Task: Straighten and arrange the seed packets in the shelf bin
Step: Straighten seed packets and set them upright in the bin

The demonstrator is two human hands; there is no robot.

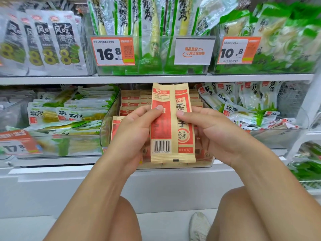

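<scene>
Squaring-up under way: the left hand [137, 126] and right hand [208, 129] both pinch upright seed packets [171, 126] between thumb and fingers [159, 108], just above the shelf bin [107, 122], likely lowering them in next.

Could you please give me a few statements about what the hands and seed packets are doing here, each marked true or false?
1. Both hands hold seed packets upright in front of the clear bin. True.
2. The left hand has a thumb on the packet showing a barcode. True.
3. The right hand hangs empty. False: its grip is on the front-facing packet.
4. The bin behind the held packets is empty. False: more seed packets lie in it.
5. The price tag on the shelf above reads 16.8. True.
</scene>
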